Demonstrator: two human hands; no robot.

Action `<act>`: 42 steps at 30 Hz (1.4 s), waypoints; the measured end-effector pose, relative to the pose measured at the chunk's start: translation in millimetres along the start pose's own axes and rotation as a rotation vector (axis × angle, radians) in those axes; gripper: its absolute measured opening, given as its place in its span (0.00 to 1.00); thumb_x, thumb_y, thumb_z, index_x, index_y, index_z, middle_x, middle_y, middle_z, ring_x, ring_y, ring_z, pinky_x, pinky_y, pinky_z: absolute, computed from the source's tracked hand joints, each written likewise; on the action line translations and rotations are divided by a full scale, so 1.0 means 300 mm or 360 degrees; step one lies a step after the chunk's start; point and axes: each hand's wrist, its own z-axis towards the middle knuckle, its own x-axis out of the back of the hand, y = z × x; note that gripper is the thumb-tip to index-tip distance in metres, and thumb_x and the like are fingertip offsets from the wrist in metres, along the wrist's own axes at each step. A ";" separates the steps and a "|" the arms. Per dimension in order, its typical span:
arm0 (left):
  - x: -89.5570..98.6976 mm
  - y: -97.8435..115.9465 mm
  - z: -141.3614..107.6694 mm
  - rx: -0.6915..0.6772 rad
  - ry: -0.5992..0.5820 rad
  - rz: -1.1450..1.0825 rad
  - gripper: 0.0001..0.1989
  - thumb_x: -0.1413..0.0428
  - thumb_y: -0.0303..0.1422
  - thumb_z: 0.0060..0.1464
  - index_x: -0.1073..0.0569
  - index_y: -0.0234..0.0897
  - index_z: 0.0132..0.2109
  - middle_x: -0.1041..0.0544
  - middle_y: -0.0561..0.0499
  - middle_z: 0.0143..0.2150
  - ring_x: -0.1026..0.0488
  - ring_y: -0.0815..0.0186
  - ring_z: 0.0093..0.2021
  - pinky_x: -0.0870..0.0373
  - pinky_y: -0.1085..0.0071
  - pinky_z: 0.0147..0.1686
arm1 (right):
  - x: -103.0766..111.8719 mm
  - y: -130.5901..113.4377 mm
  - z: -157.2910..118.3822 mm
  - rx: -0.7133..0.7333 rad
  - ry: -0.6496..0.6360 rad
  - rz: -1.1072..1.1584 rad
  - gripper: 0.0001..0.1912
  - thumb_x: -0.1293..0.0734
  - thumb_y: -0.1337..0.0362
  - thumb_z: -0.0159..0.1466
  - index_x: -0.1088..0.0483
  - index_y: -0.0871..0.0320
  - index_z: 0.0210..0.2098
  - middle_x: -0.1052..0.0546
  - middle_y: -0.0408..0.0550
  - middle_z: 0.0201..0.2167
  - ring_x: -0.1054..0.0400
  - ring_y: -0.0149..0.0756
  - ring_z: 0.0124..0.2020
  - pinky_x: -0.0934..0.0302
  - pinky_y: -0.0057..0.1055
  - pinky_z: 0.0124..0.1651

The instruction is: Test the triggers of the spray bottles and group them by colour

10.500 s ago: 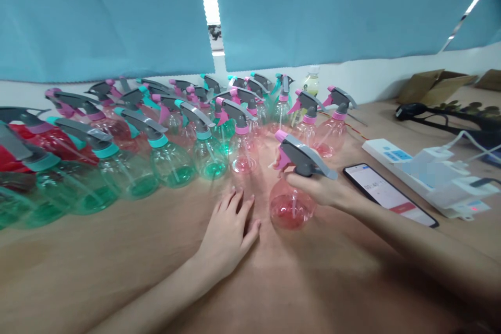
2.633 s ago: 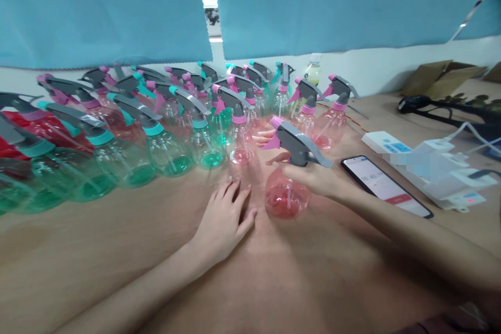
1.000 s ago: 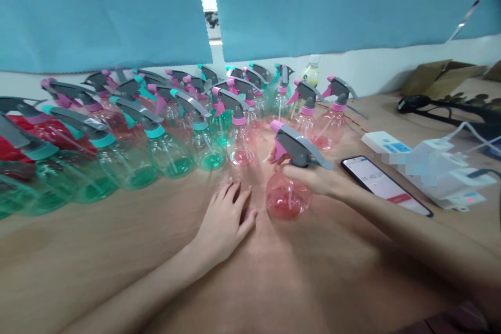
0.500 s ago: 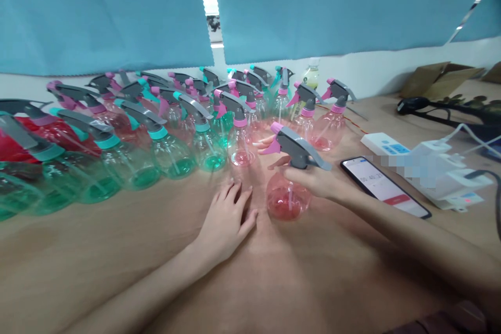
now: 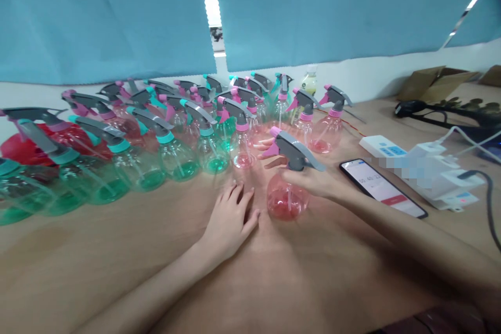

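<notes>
My left hand [image 5: 230, 222] lies palm down on the table with its fingers apart, holding nothing. To its right stands an upright spray bottle [image 5: 287, 201] with pinkish-red liquid and a grey and pink trigger head. My right hand [image 5: 316, 181] is around the neck of this bottle, thumb on the near side and fingers reaching out behind it. The palm's contact is hidden by the spray head. Just beyond the hands is another pink-collared spray bottle [image 5: 243, 154]. A teal-collared spray bottle [image 5: 213, 156] with green liquid stands beside that one.
Several green and pink spray bottles [image 5: 146, 169] crowd the left and back of the table [image 5: 136, 261]. At the right lie a phone [image 5: 381, 188] showing a timer and a white power strip [image 5: 383, 147] with plugs and cables. A cardboard box [image 5: 434, 83] sits farther back.
The view has shifted slightly, so the bottles on the left appear a little farther right. Both hands and the bottle at my right hand keep their places. The phone's timer has advanced.
</notes>
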 end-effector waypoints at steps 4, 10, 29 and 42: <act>-0.003 -0.001 -0.001 0.0002 0.0014 0.0014 0.22 0.49 0.37 0.62 0.31 0.29 0.59 0.34 0.34 0.62 0.40 0.45 0.63 0.39 0.49 0.58 | 0.003 -0.031 0.005 -0.0047 -0.0055 0.0159 0.29 0.37 0.69 0.54 0.36 0.49 0.55 0.24 0.46 0.48 0.27 0.37 0.41 0.30 0.38 0.46; 0.004 -0.002 -0.001 0.0010 -0.0007 0.0011 0.22 0.49 0.37 0.63 0.32 0.29 0.59 0.34 0.34 0.62 0.40 0.45 0.63 0.40 0.49 0.58 | 0.017 -0.017 -0.009 -0.0135 0.0008 0.0095 0.34 0.29 0.58 0.55 0.42 0.43 0.59 0.27 0.47 0.52 0.27 0.39 0.38 0.29 0.41 0.42; -0.001 -0.023 -0.006 -0.0037 0.0080 -0.0011 0.19 0.51 0.38 0.63 0.31 0.34 0.56 0.32 0.38 0.60 0.38 0.48 0.62 0.36 0.49 0.56 | 0.098 0.058 -0.032 0.0004 0.0200 -0.0709 0.28 0.30 0.48 0.57 0.34 0.52 0.54 0.28 0.50 0.42 0.33 0.44 0.41 0.36 0.42 0.44; -0.006 -0.028 -0.005 -0.0052 0.0095 0.0031 0.20 0.52 0.38 0.63 0.31 0.32 0.57 0.32 0.36 0.60 0.38 0.47 0.62 0.36 0.48 0.56 | 0.095 0.145 0.194 -0.0179 0.0341 -0.1028 0.25 0.31 0.47 0.57 0.30 0.62 0.42 0.27 0.55 0.37 0.32 0.46 0.39 0.37 0.40 0.40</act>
